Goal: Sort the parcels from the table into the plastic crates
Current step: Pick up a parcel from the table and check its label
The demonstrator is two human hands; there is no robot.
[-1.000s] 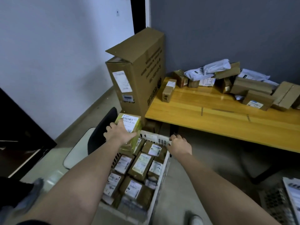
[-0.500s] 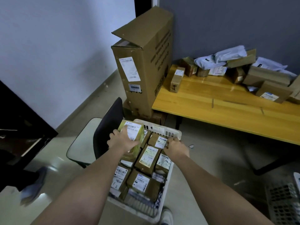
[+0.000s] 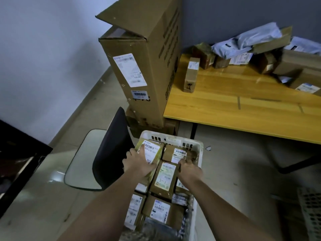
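Left hand grips the yellow-green parcel at the far left of the white crate — right hand, fingers curled, reaches among brown parcels; grip unclear.

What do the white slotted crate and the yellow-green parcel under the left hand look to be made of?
White slotted crate: likely moulded plastic, matte, with vent slots along the rim. Yellow-green parcel: seemingly a box wrapped in glossy tape or film, white printed label on top; the left hand holds it.
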